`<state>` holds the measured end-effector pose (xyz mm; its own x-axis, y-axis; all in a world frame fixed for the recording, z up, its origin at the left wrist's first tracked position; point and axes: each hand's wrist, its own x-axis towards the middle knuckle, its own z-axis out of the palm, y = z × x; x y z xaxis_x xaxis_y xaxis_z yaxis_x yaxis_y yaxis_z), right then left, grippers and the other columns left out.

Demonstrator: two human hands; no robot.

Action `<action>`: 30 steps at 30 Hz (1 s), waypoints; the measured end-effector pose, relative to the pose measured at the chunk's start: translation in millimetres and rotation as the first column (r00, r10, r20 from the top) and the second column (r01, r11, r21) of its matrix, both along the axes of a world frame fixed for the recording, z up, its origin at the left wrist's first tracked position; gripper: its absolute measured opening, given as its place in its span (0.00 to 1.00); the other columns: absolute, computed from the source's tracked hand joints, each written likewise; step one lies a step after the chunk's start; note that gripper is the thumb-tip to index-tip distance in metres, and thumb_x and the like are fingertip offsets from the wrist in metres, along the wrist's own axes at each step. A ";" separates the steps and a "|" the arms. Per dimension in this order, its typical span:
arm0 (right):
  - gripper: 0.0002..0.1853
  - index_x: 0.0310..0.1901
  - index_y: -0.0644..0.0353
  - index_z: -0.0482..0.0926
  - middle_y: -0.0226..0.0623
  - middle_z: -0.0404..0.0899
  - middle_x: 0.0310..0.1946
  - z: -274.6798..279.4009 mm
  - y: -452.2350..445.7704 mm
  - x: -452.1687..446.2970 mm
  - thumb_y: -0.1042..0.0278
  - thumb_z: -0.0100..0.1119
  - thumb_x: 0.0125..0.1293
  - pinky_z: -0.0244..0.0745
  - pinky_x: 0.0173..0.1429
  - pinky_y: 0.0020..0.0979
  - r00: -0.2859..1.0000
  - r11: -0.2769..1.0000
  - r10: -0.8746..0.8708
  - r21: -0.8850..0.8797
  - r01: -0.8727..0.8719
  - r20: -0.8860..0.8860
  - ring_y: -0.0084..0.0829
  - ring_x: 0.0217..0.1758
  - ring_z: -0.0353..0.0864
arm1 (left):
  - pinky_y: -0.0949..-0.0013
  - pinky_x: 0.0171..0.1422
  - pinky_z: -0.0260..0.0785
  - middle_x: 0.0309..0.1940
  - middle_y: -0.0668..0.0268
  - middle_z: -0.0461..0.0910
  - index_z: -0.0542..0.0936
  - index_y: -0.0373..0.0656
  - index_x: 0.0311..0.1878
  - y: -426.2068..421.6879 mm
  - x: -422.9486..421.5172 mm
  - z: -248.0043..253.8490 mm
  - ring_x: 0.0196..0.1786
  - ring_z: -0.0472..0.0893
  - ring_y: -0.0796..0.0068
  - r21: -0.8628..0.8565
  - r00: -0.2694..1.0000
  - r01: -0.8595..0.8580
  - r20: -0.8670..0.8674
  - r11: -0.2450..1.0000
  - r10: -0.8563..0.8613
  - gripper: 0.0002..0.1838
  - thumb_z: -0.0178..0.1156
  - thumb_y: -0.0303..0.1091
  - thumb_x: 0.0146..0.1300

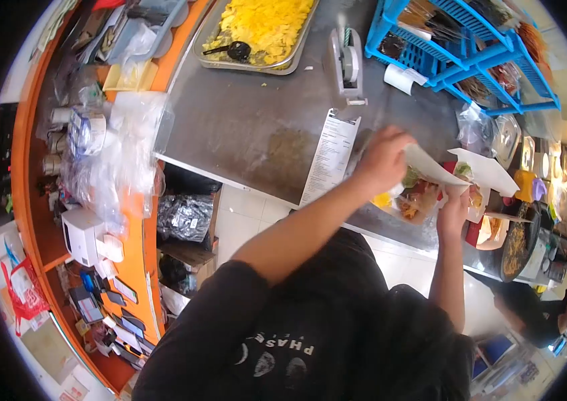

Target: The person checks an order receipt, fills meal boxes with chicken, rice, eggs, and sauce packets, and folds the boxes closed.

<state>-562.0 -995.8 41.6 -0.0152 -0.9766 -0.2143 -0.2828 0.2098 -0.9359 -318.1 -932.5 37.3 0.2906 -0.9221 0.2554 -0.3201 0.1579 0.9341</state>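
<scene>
My left hand (385,159) is closed on the upper edge of a sheet of white food paper (427,166). My right hand (455,206) pinches the same paper at its lower right corner. Under and beside the paper lies food (417,200) with green, yellow and reddish-brown pieces; the paper and my hands hide part of it. Just right of my right hand sits an open carton (476,207) with more food and a greenish piece, its white flap (487,170) raised. A long printed receipt (329,157) lies flat left of my left hand.
A metal tray (283,67) of yellow food with a black scoop (237,50) stands at the far side. Near it are a tape dispenser (346,67) and a blue plastic rack (444,60). Plastic bags (116,147) cover the orange counter. Another person (531,311) is at right.
</scene>
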 end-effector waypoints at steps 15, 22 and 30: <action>0.38 0.79 0.57 0.61 0.40 0.65 0.74 55.8 38.2 -13.9 0.44 0.55 0.76 0.58 0.79 0.38 0.910 0.825 0.306 0.400 -0.399 0.279 0.38 0.78 0.62 | 0.70 0.41 0.68 0.36 0.65 0.77 0.83 0.46 0.58 28.3 30.1 8.1 0.38 0.75 0.76 0.355 0.850 0.428 -0.471 0.831 -0.236 0.25 0.68 0.54 0.68; 0.44 0.83 0.58 0.52 0.44 0.57 0.80 40.1 78.1 -10.1 0.60 0.63 0.71 0.56 0.80 0.35 0.897 0.871 0.412 0.221 -0.439 0.160 0.37 0.81 0.58 | 0.62 0.70 0.70 0.65 0.50 0.67 0.75 0.50 0.68 78.6 39.7 -10.5 0.67 0.72 0.55 0.187 0.900 0.434 -0.131 0.881 -0.416 0.30 0.71 0.38 0.64; 0.61 0.82 0.69 0.43 0.60 0.43 0.83 26.3 77.9 -19.4 0.51 0.74 0.59 0.55 0.83 0.46 0.216 0.610 0.595 0.259 -0.749 -0.774 0.59 0.84 0.50 | 0.51 0.79 0.62 0.83 0.39 0.44 0.66 0.43 0.78 82.8 41.5 14.8 0.84 0.52 0.40 0.398 0.726 0.341 0.463 0.851 -0.508 0.45 0.73 0.43 0.59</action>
